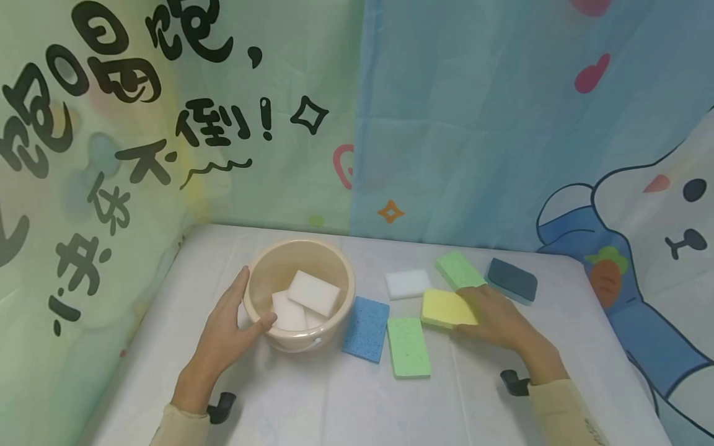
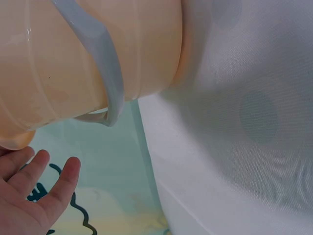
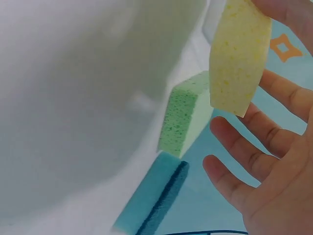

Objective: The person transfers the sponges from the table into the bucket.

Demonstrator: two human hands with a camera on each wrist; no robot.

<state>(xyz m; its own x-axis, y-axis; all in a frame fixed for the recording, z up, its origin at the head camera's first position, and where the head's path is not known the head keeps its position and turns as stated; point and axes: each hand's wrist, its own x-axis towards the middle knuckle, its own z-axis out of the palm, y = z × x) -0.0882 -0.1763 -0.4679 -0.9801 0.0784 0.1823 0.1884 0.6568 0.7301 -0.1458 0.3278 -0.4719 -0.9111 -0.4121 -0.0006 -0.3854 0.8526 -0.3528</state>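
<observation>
In the head view my left hand (image 1: 223, 334) rests against the near left side of a cream bucket (image 1: 301, 244), thumb at the rim and straight fingers spread along the outside. White sponges (image 1: 314, 292) lie inside the bucket. The left wrist view has its grey handle (image 2: 105, 58) hanging down, and several fingers (image 2: 61, 188) extended just below the rim. My right hand (image 1: 499, 316) pinches a yellow sponge (image 1: 446, 308) between thumb and fingers. In the right wrist view this sponge (image 3: 239, 58) is held on edge, the lower fingers loose.
Between bucket and right hand lie a blue sponge (image 1: 365, 328), a green sponge (image 1: 409, 348) and a white sponge (image 1: 408, 284). Behind the right hand are another green sponge (image 1: 458, 269) and a dark blue one (image 1: 512, 280). Printed curtains (image 1: 474, 124) hang along the table's back edge.
</observation>
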